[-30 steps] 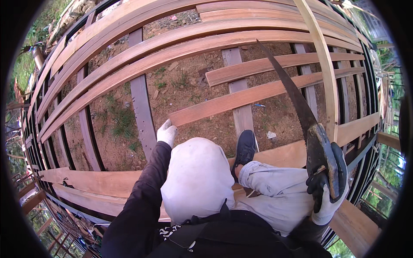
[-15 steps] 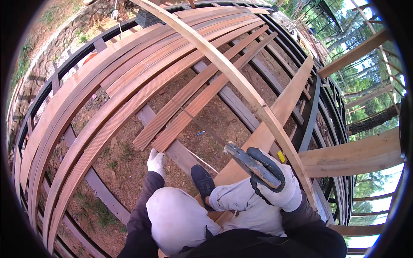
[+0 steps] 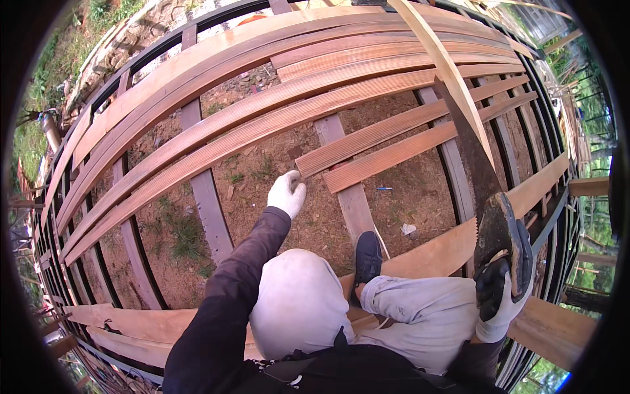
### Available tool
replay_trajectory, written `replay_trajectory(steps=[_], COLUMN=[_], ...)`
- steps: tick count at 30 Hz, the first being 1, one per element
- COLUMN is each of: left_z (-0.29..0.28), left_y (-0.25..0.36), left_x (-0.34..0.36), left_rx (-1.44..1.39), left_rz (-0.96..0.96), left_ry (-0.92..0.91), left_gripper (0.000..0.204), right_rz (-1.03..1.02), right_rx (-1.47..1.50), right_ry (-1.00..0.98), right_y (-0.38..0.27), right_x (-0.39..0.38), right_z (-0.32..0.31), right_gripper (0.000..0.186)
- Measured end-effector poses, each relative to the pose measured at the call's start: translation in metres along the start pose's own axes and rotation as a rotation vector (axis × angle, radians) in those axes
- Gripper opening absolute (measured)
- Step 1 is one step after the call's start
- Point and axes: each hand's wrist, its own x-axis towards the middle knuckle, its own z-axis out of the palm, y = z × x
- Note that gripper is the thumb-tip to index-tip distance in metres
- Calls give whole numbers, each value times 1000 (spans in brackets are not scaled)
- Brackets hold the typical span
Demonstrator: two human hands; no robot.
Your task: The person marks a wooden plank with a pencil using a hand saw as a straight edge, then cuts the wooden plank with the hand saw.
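Observation:
My left hand (image 3: 287, 194), in a white glove, reaches to the left end of a short grooved reddish board (image 3: 367, 136), fingers loosely bent and apart; whether they touch it is unclear. A second short board (image 3: 387, 164) lies just below it, crossing a grey-brown joist (image 3: 354, 210). My right hand (image 3: 502, 292), in a white glove with dark palm, grips the handle of a long handsaw (image 3: 476, 164). The rusty blade points upward, away from me. A pale timber (image 3: 443, 56) passes just beside the blade at the upper right.
Long decking boards (image 3: 256, 105) curve across the frame ahead. Bare soil with grass tufts (image 3: 184, 236) shows between joists. My foot (image 3: 367, 259) is beside a wider plank (image 3: 433, 249). A dark metal rim (image 3: 157, 52), a stone edge and greenery (image 3: 46, 111) surround the framework.
The lower short board has shifted right relative to the upper one and the joist. My left hand has moved from its end to the upper board's end. The saw remains in my right hand.

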Motion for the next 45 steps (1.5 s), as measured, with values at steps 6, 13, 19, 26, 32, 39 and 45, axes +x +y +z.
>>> replay_trajectory(steps=[6,13,19,26,32,39,45], left_z=[-120,-163,-134,-123,-138,-167,-215], left_y=[-48,-44,-28,-37,-59,-89,-125], left_x=[71,125,148,167,129,84,52], left_rx=[531,886,967,898,853,838,830], left_rz=[42,36,-2,-75,-42,-11,-88], left_ry=[320,48,-54,15,-1,21,-61], left_gripper=[58,88,87,70,69,76,72], right_rz=[55,86,45,82,202,383,405], right_rx=[26,-120,-350,-408,-472,-406,-663], right_ry=[-52,-164,-206,-222,-238,-130,-255], right_y=[-4,3,9,18,-2,-6,-10], right_x=[-1,-6,-5,-13,-32,-50,-31], right_z=[21,0,7,1,-6,-35,20], right_gripper=[72,70,74,77,70,68,79])
